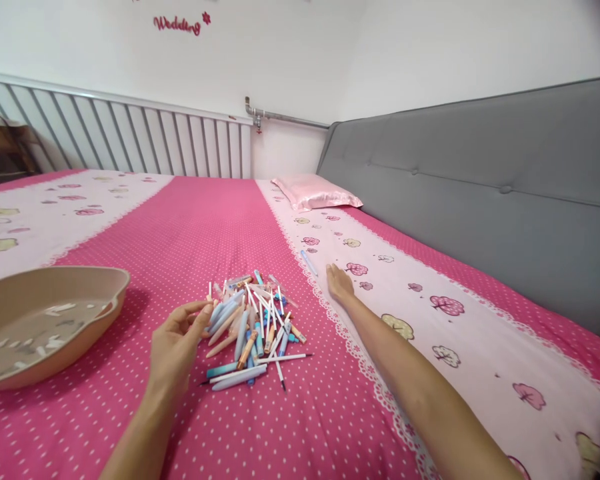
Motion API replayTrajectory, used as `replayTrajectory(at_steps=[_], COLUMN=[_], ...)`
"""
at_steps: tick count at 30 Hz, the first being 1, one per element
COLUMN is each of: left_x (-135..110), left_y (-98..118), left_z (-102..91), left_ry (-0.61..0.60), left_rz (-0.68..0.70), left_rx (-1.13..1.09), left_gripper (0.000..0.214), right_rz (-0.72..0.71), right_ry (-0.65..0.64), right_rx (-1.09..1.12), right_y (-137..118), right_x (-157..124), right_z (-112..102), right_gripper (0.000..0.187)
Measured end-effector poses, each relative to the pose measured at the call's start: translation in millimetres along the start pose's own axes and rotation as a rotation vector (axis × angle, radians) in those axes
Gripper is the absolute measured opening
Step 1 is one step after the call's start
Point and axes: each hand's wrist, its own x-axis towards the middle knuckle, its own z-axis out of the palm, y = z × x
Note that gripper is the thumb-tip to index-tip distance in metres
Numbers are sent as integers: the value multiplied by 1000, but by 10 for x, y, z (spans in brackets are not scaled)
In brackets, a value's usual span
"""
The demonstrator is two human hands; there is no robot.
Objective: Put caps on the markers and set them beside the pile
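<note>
A loose pile of pens and thin white sticks, pen refills by their look, [260,320] lies on the pink dotted bedspread in front of me. My left hand [180,330] is at the pile's left edge, fingers curled and thumb brought in close to them. Pale pens lie right beside its fingertips; what the fingers hold, if anything, is hidden. On the white printed strip, a single light blue pen [309,262] lies apart from the pile. My right hand [339,283] is just to the right of that pen, palm down, fingers stretched out and holding nothing visible.
A beige basin [115,287] with small white and grey pieces in it stands at the left on the bedspread [195,220]. A pink pillow [315,192] lies farther back, against the grey padded headboard [460,180]. Behind the bed are a white radiator [170,140] and a pipe.
</note>
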Motion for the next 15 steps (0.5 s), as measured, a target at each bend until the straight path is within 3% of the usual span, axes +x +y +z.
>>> replayTrajectory(at_steps=[9, 12, 15], left_x=[-15, -14, -11], left_y=[-56, -78, -97], left_z=[-14, -18, -32], left_ry=[10, 33, 65], left_rz=[11, 9, 6], left_rx=[-42, -54, -45], left_gripper=[39, 40, 42], right_rz=[198, 284, 286], right_ry=[91, 182, 232], right_rx=[-144, -135, -93], right_y=[455, 433, 205], right_x=[-137, -210, -272], right_z=[-316, -443, -529], right_gripper=[58, 60, 60])
